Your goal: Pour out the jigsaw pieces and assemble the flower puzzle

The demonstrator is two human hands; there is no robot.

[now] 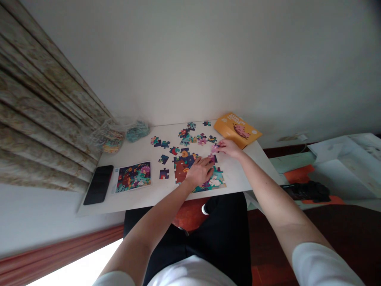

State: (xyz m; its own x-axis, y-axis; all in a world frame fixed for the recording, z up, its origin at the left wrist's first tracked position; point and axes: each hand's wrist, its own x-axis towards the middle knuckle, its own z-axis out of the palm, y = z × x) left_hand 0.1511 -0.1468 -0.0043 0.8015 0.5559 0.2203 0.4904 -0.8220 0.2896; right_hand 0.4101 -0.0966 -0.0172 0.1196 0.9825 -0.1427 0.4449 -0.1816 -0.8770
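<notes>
A partly joined jigsaw puzzle (181,170) lies near the front edge of the white table. My left hand (200,171) rests flat over its middle, fingers stretched out, and covers part of the picture. My right hand (228,147) pinches a pink puzzle piece (214,148) just beyond the joined part's upper right. Close below that piece, another pink puzzle piece (212,158) sits by my left fingertips. Several loose puzzle pieces (185,140) are scattered behind and to the left of the joined part. A printed reference picture (133,176) lies to the left.
A black phone (99,184) lies at the table's left edge. Behind it stand a clear bag of colourful pieces (111,137) and a bag of teal pieces (137,131). An orange box (237,130) is at the back right. White boxes (342,163) stand beyond the table on the right.
</notes>
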